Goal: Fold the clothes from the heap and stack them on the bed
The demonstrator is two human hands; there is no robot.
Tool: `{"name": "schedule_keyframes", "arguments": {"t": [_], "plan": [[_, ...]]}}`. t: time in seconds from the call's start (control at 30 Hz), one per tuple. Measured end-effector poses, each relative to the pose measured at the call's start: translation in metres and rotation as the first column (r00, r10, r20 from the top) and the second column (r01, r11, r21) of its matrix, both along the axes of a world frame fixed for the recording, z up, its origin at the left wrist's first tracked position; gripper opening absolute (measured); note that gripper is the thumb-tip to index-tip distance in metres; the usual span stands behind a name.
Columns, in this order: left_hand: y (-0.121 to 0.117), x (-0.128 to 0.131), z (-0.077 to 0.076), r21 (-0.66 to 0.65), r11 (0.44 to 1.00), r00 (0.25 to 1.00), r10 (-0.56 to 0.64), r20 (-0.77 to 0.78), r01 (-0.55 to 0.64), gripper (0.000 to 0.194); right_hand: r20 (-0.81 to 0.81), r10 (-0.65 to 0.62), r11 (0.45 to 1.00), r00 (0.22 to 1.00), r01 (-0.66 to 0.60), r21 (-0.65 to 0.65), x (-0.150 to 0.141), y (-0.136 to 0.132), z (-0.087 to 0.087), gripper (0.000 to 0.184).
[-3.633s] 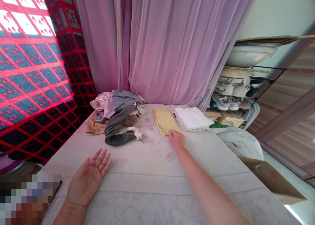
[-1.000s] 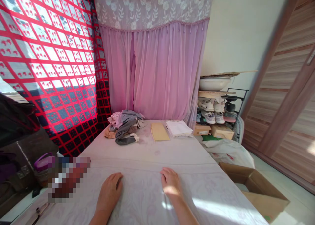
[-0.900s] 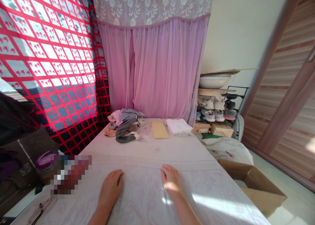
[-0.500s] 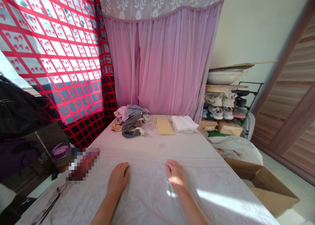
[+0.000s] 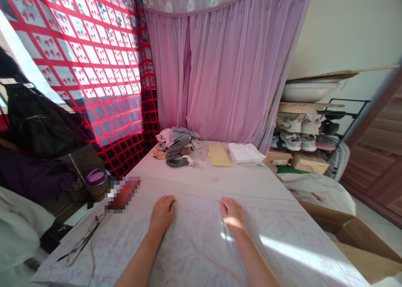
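My left hand (image 5: 162, 213) rests on the pale patterned cloth (image 5: 194, 237) with its fingers loosely bent and nothing in it. To its right, my right hand (image 5: 233, 213) lies on the same cloth, relaxed and also without anything in it; sunlight falls across its wrist. A wide gap separates the two hands. Beyond them, toward the far edge, sit a heap of crumpled clothes (image 5: 180, 147), a folded yellow cloth (image 5: 219, 155) and a stack of folded white cloth (image 5: 246, 153). Neither hand touches these.
A blurred red item (image 5: 122, 197) and a pair of glasses (image 5: 83, 241) lie on the left side. At the right stands an open cardboard box (image 5: 367, 257), with a shoe rack (image 5: 354, 111) behind it. Purple curtains (image 5: 232, 78) hang at the back.
The view has shifted, so the whole scene sits slightly higher and further right. Both hands stay in the same place on the cloth.
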State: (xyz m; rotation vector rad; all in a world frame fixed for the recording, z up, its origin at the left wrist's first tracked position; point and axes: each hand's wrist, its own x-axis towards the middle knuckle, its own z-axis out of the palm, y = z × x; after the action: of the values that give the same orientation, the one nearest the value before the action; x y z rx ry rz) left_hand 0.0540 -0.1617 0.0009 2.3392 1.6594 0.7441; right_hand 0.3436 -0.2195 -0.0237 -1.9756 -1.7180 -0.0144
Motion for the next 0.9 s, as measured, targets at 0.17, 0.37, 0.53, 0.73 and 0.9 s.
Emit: {"name": "schedule_keyframes", "arguments": {"t": [0.17,0.37,0.53,0.73,0.9], "plan": [[-0.0007,0.0006,0.0006,0.001,1.000,1.000,0.005,0.002,-0.005,0.028,0.008,-0.004,1.000,1.000,0.004,0.004,-0.0004,0.0003,-0.0012,0.033],[0.0008,0.0005,-0.0004,0.009,1.000,1.000,0.001,0.019,-0.001,0.028,0.000,-0.005,1.000,1.000,0.005,0.000,-0.0003,0.0003,-0.0010,0.032],[0.0005,0.0005,-0.0012,0.013,1.000,1.000,0.000,0.015,0.000,0.029,0.018,-0.012,1.000,1.000,0.013,-0.013,-0.0001,0.0002,0.0008,0.032],[-0.0021,0.0014,0.0010,-0.003,1.000,1.000,0.005,0.012,-0.005,0.029,0.036,-0.006,1.000,0.999,0.007,-0.017,0.0015,0.0014,0.0009,0.032],[-0.0027,0.0022,0.0017,-0.003,1.000,1.000,0.013,0.021,-0.013,0.028,0.051,-0.014,1.000,0.999,0.015,-0.027,0.0011,0.0008,0.0014,0.034]]}}
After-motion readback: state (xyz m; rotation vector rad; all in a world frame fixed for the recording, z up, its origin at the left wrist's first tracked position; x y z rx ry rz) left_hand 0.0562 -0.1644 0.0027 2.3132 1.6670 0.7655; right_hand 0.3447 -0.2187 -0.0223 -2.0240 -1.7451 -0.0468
